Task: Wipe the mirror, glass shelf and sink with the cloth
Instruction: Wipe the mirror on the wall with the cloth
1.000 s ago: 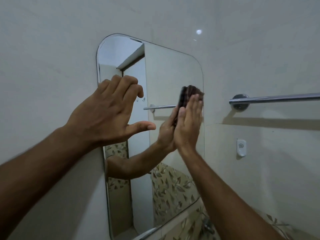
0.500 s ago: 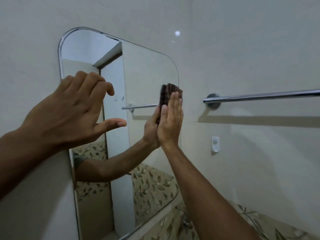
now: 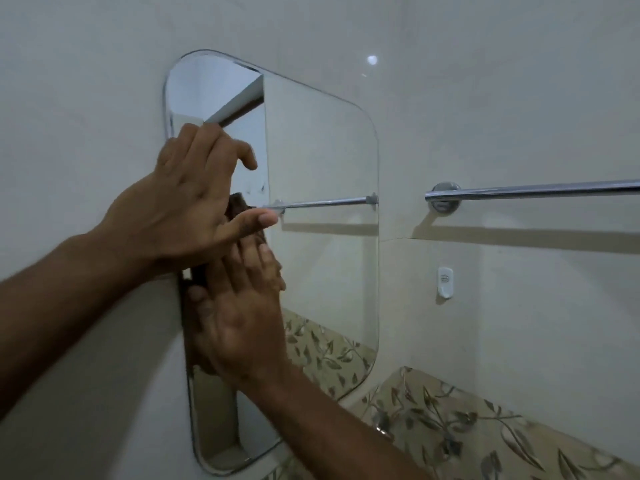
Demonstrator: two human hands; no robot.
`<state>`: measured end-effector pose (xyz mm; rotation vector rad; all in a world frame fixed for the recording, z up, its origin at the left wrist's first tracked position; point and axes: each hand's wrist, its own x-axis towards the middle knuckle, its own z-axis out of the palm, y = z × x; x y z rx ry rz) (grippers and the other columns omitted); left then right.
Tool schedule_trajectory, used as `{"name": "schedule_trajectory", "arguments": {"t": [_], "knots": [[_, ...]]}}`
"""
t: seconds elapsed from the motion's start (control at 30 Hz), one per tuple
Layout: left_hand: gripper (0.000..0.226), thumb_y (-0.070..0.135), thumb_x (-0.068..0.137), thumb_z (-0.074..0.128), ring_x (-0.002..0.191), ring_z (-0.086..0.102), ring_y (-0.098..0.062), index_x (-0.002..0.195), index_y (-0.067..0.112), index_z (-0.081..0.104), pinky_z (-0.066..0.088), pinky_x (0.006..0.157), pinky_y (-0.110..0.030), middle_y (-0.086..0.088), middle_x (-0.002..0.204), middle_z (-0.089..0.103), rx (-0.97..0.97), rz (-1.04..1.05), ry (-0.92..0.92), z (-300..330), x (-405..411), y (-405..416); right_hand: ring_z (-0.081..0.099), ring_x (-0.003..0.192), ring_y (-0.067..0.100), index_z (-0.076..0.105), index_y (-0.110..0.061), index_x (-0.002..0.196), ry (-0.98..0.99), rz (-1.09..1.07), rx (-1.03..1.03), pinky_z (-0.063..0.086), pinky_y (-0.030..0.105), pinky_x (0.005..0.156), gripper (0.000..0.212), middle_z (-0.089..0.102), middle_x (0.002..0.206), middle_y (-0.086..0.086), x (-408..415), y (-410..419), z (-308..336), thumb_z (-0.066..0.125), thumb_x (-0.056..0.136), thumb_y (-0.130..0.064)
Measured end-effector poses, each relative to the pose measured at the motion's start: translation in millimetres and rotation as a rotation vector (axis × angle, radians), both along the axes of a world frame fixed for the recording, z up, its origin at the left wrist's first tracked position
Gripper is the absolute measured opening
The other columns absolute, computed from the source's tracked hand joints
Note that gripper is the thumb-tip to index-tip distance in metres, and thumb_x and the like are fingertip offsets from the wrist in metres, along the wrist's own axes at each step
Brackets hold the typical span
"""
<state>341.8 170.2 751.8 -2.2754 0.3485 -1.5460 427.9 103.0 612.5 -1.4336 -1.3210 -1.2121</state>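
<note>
Right hand [image 3: 242, 327]: one, fingers straight and together, flat against the mirror [image 3: 322, 188] near its left edge, pressing on the cloth [image 3: 238, 204]. The hand covers most of the cloth; only a dark brown corner shows above the fingertips, behind the left thumb, and a dark strip beside the hand at the mirror's left edge. Whether the thumb hooks round the cloth cannot be told.

Left hand [image 3: 187, 206]: one, raised in front of the mirror's left edge, crossing above the right hand. Its fingers are loosely curled with the thumb stretched out to the right; nothing is held in it. Whether the fingertips touch the glass cannot be told.

Cloth: one, on the mirror's left part, about mid-height, under the right hand.

Mirror: one, rounded corners, fixed to a pale wall [image 3: 485, 81]. It reflects a rail, plain wall and leaf-patterned tiling.

Rail [image 3: 533, 190]: one chrome bar, mounted on the wall to the right of the mirror, well apart from both hands.

Hook [image 3: 445, 282]: one small white fitting on the wall below the rail's mount.

Tiles [image 3: 485, 420]: a leaf-patterned band along the lower right wall, below the mirror's bottom corner.
</note>
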Motion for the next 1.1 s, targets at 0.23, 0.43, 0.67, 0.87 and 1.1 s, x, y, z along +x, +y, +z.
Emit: {"name": "schedule_trajectory", "arguments": {"t": [0.23, 0.43, 0.67, 0.87, 1.1], "knots": [[0.061, 0.065, 0.095, 0.032, 0.104, 0.037, -0.020, 0.115, 0.009, 0.048, 0.035, 0.095, -0.031, -0.012, 0.110, 0.042, -0.173, -0.123, -0.032, 2.4, -10.4, -8.1, 0.006, 0.158, 0.024, 0.020, -0.013, 0.159, 0.244, -0.013, 0.182, 0.013, 0.055, 0.125, 0.054, 0.015, 0.169, 0.007, 17.2, -6.7, 87.4, 0.036, 0.109, -0.023], [0.051, 0.053, 0.098, 0.034, 0.108, 0.038, -0.013, 0.118, 0.009, 0.049, 0.033, 0.097, -0.020, -0.003, 0.113, 0.041, -0.279, -0.236, -0.052, -3.2, -9.4, -11.0, 0.000, 0.158, 0.022, 0.003, -0.022, 0.161, 0.061, 0.076, 0.143, 0.010, 0.054, 0.126, 0.060, -0.003, 0.170, -0.007, 8.2, -4.3, 41.7, 0.030, 0.108, -0.032], [0.038, 0.042, 0.099, 0.033, 0.094, 0.034, -0.014, 0.112, 0.012, 0.052, 0.031, 0.086, -0.030, -0.002, 0.102, 0.041, -0.138, -0.063, -0.008, -45.5, -8.7, -14.6, 0.012, 0.157, 0.026, 0.010, -0.021, 0.161, 0.000, -0.070, -0.107, 0.008, 0.045, 0.127, 0.058, 0.007, 0.170, -0.001, -10.5, -10.6, -110.8, 0.024, 0.108, -0.039], [0.029, 0.030, 0.088, 0.037, 0.098, 0.036, -0.013, 0.108, 0.013, 0.050, 0.034, 0.086, -0.028, 0.003, 0.102, 0.038, -0.254, -0.165, 0.008, -40.4, -13.3, -9.9, 0.007, 0.158, 0.021, 0.024, -0.014, 0.158, 0.085, 0.061, 0.066, 0.007, 0.042, 0.127, 0.059, 0.013, 0.169, -0.002, -6.6, -1.5, -13.5, 0.038, 0.105, -0.036], [0.023, 0.036, 0.090, 0.039, 0.094, 0.032, -0.016, 0.101, 0.017, 0.045, 0.025, 0.083, -0.031, 0.004, 0.098, 0.033, -0.020, 0.046, 0.000, -45.5, -7.8, -12.1, 0.007, 0.158, 0.023, 0.021, -0.014, 0.160, 0.127, 0.071, 0.092, 0.011, 0.048, 0.127, 0.064, 0.008, 0.170, 0.003, -10.6, -0.8, -29.9, 0.045, 0.103, -0.030]]}}
